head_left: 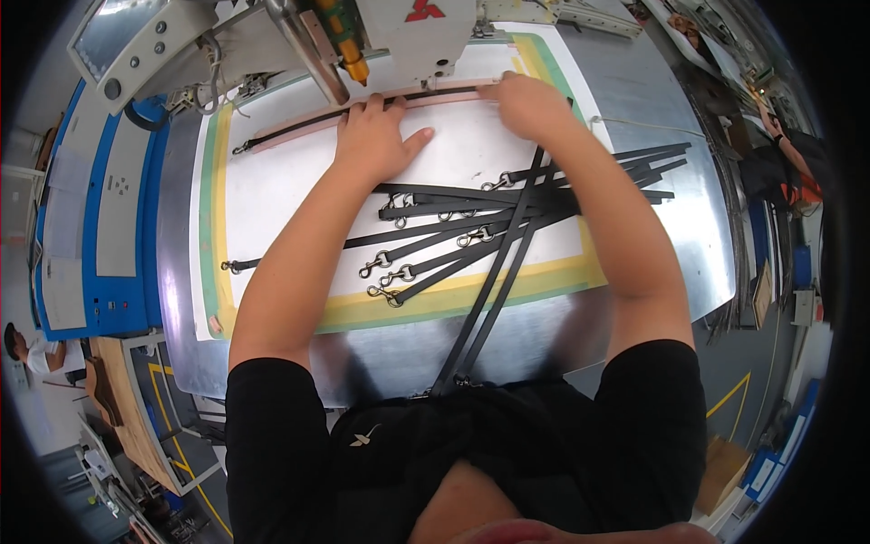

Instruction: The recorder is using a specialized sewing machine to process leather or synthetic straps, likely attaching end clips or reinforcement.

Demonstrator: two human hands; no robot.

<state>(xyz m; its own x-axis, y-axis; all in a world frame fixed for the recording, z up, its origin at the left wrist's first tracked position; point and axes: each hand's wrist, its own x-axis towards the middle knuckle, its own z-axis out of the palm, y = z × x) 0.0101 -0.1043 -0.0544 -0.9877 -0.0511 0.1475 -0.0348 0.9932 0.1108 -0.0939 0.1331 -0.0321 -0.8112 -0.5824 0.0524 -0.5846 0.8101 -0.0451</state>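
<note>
Strap [304,125], black and narrow, lies along a pink strip [435,102] near the far edge of the white sheet [290,208], its metal clip [239,150] toward the sheet's far left corner. The left hand [373,136] rests palm down on the strap and strip, fingers a little spread and tips pressing on them, thumb held out to the right. The right hand [535,107] is at the strip's right end, fingers bent; whether they pinch the strap or only press it, I cannot tell.

Below the hands, a loose pile of black straps [544,201] fans across the sheet, most clips [373,264] pointing left and plain ends running past the sheet's right edge onto the metal tabletop [675,254]. One longer strap reaches toward the sheet's left edge. Two more straps [471,317] cross over the pile and run down to the tabletop's near edge, by the person's shirt [435,435].

Yellow tape [335,310] and green tape border the sheet. Above its far edge hang a machine head [417,41], a metal tube [313,54] and a brass-tipped nozzle [355,68]. Beyond the tabletop's left edge stands a blue cabinet [149,218].
</note>
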